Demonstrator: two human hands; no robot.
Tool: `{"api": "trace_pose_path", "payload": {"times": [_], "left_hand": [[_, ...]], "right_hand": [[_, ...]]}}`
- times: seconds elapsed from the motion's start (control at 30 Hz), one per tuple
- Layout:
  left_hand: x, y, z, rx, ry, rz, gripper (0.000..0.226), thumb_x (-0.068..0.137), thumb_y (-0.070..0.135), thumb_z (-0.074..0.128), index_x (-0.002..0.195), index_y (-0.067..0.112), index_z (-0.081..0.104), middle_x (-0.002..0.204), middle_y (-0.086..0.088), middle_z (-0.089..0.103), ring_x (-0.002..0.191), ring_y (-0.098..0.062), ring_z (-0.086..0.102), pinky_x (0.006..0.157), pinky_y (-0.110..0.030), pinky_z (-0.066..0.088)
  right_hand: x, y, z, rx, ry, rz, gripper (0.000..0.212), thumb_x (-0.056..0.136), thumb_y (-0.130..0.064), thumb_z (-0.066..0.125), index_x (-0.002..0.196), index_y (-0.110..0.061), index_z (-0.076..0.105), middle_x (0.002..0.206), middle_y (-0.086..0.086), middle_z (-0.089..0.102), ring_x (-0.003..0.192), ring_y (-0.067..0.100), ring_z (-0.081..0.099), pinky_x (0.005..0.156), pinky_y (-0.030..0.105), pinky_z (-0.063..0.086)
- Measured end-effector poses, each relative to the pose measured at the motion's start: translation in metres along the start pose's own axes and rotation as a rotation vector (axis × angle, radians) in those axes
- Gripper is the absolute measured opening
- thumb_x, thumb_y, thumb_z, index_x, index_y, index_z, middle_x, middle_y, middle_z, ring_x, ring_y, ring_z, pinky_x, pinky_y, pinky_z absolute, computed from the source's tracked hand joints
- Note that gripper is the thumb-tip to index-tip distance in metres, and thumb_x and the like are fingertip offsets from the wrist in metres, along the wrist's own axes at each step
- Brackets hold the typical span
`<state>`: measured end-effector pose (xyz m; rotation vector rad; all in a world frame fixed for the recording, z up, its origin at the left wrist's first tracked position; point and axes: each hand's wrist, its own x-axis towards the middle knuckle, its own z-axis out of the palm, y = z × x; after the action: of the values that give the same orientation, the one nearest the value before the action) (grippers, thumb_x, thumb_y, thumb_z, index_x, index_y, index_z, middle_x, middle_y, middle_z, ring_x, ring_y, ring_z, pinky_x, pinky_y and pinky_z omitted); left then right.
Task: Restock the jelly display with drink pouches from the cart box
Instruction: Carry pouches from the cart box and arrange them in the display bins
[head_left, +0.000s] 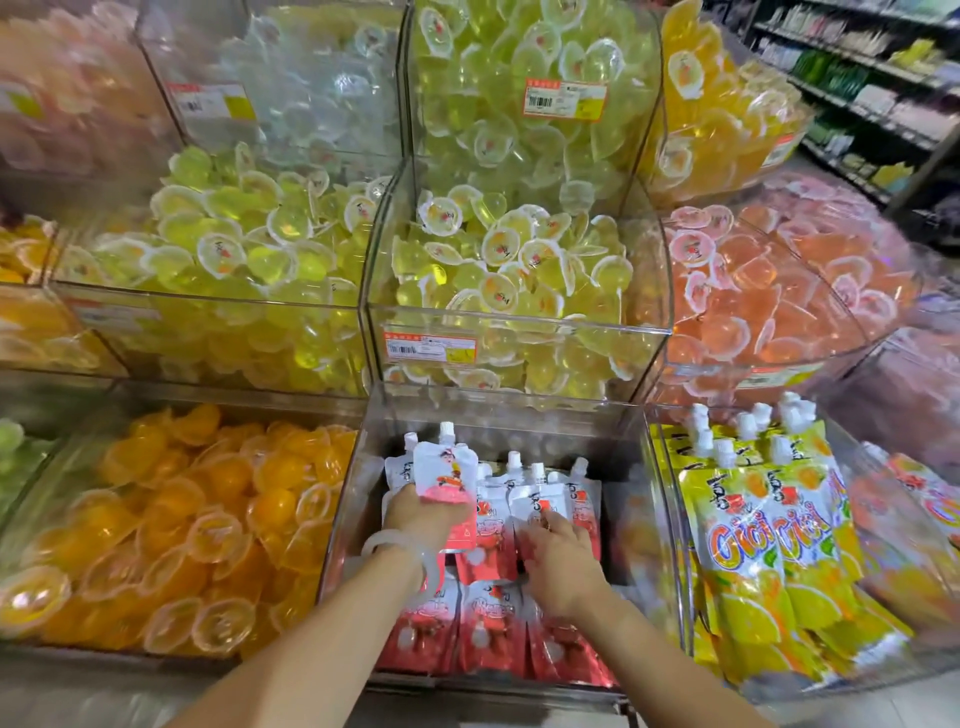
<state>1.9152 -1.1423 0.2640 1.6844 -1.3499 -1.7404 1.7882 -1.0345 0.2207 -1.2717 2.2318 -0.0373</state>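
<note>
While both forearms reach forward into the clear bin (363, 467) at the bottom middle of the display, the left hand (423, 512) grips 1 red-and-white pouch (447, 475), fingers curled under its lower half so that its white cap points up and away. A pale bangle (397, 543) sits on that wrist. The right hand (558, 551) lies palm down just right of the left, its fingers bent and pressing on the pouches in the back row (540, 499); whether it pinches one or only touches them cannot be told. The held pouch stands above the left end of that row, touching or overlapping the pouch behind it. A front row of pouches (488, 629) lies flat under and between the 2 forearms, red ends toward the person.

Right of this bin, yellow pouches (769, 545) with white caps fill the next bin. To the left lies a bin of orange jelly cups (197, 525). On the tier above, yellow-green cups (509, 270) fill 2 bins, the right one carrying an orange price tag (430, 347) on its front, and pink-orange cups (769, 291) fill a curved bin at the right. Store shelves (857, 88) show at the far upper right, blurred.
</note>
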Motion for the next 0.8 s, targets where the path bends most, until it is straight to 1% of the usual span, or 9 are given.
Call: {"api": "trace_pose_path", "payload": {"times": [0.07,0.17,0.23,0.33,0.4,0.47,0.6,0.7,0.8], "left_hand": [[-0.007,0.003,0.007,0.026,-0.03,0.008,0.028,0.063,0.01,0.078,0.087,0.007,0.064,0.09,-0.011,0.068,0.084,-0.025,0.061,0.082,-0.033,0.051],[-0.013,0.004,0.023,0.076,-0.06,0.027,0.051,0.052,0.024,0.073,0.099,0.005,0.066,0.096,-0.015,0.071,0.088,-0.028,0.067,0.085,-0.04,0.055],[-0.014,0.003,0.037,0.096,-0.072,0.029,0.043,0.067,0.023,0.076,0.104,0.005,0.064,0.098,-0.012,0.07,0.089,-0.027,0.065,0.08,-0.036,0.053],[-0.022,0.006,0.057,0.125,-0.123,0.023,0.027,0.089,0.032,0.06,0.105,0.01,0.06,0.097,-0.007,0.066,0.093,-0.026,0.061,0.086,-0.034,0.049],[-0.025,0.008,0.067,0.139,-0.222,0.003,0.027,0.094,0.044,0.049,0.098,0.02,0.06,0.093,-0.001,0.064,0.09,-0.023,0.059,0.087,-0.03,0.046],[-0.029,0.01,0.074,0.095,-0.333,-0.052,0.03,0.095,0.048,0.045,0.088,0.024,0.062,0.081,0.002,0.061,0.075,-0.015,0.057,0.071,-0.027,0.046],[-0.027,0.003,0.088,0.277,-0.343,0.041,0.006,0.095,0.023,0.053,0.093,0.024,0.059,0.079,0.001,0.052,0.06,-0.01,0.045,0.052,-0.021,0.035],[-0.028,-0.001,0.095,0.393,-0.344,0.079,0.028,0.092,0.014,0.057,0.119,0.022,0.058,0.106,-0.003,0.058,0.091,-0.021,0.059,0.081,-0.026,0.047],[-0.032,-0.001,0.099,0.462,-0.415,0.099,0.021,0.093,0.004,0.053,0.089,0.023,0.06,0.089,0.001,0.058,0.097,-0.022,0.054,0.084,-0.024,0.042]], "right_hand": [[-0.002,0.001,-0.012,0.091,0.131,0.028,0.044,0.087,-0.021,0.039,0.127,-0.019,0.056,0.144,0.004,0.043,0.14,0.022,0.03,0.105,0.025,0.025],[-0.011,0.001,-0.036,0.545,0.321,0.091,0.027,0.09,-0.004,0.046,0.109,-0.008,0.064,0.108,0.004,0.064,0.1,0.016,0.062,0.08,0.021,0.044],[-0.024,-0.003,-0.043,0.854,0.082,0.004,0.027,0.086,0.006,0.049,0.106,-0.01,0.058,0.092,-0.004,0.059,0.073,0.003,0.059,0.06,0.016,0.045],[-0.032,-0.001,-0.034,0.93,-0.173,-0.093,0.053,0.073,0.007,0.064,0.118,-0.013,0.048,0.098,-0.003,0.062,0.091,0.012,0.064,0.071,0.019,0.052],[-0.035,0.006,-0.026,0.942,-0.02,0.0,0.038,0.073,-0.001,0.073,0.103,-0.013,0.052,0.087,-0.002,0.062,0.08,0.013,0.062,0.069,0.015,0.05],[-0.034,0.014,-0.018,0.972,0.229,0.198,0.022,0.078,-0.014,0.072,0.091,-0.009,0.054,0.072,-0.003,0.057,0.065,0.01,0.054,0.059,0.008,0.045],[-0.036,0.018,-0.01,0.984,0.295,0.422,0.043,0.083,-0.033,0.065,0.112,-0.002,0.056,0.102,0.012,0.069,0.093,0.026,0.066,0.083,0.035,0.053],[-0.044,0.014,-0.014,0.812,0.191,0.429,0.061,0.089,-0.025,0.059,0.135,0.004,0.031,0.131,0.018,0.053,0.12,0.029,0.053,0.091,0.028,0.044],[-0.052,0.007,-0.02,0.682,0.078,0.413,0.085,0.091,-0.018,0.053,0.147,0.003,-0.008,0.152,0.022,0.024,0.14,0.031,0.03,0.11,0.031,0.03]]}}
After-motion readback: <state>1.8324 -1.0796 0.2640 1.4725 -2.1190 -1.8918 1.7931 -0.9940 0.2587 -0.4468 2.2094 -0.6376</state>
